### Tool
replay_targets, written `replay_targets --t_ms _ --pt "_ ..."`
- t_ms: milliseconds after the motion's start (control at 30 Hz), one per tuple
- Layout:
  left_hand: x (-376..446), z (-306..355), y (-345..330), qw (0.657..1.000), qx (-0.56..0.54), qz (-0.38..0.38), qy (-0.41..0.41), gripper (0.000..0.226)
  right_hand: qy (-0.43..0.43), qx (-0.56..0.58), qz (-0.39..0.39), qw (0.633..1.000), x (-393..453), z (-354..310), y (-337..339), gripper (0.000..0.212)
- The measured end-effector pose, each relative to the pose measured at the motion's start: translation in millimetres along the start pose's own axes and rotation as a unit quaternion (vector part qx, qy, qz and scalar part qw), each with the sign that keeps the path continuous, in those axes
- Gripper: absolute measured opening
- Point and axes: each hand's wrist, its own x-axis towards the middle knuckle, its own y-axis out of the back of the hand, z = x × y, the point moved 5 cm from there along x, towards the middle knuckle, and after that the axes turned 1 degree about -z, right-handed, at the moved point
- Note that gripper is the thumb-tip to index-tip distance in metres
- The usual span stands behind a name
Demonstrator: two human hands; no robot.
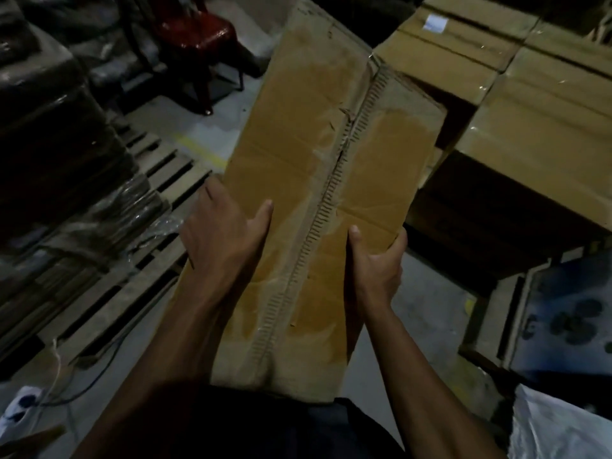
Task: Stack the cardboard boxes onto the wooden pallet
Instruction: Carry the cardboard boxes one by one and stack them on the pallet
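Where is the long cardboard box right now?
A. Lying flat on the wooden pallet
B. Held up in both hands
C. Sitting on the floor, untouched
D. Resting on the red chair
B: the left hand grips one long side of the cardboard box and the right hand grips the other, with the wooden pallet off to the left, below it.

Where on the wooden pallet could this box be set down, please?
Bare slats of the wooden pallet show between the dark wrapped stacks at left and the held cardboard box, gripped by the left hand and right hand. The right is crowded with stacked boxes.
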Motion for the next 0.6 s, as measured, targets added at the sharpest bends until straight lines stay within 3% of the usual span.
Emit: replay_targets --t_ms 167,600 --pt "44.2 13.4 -11.3 0.999 -0.008 0.005 -0.038 0.082 0.015 -0.006 0.034 0.999 28.4 -28.5 -6.4 0.088" --pt "287.3 68.2 -75.3 0.984 -0.092 -0.049 -0.141 0.084 0.003 -0.002 0.193 0.981 153.4 -154.6 -108.2 0.1"
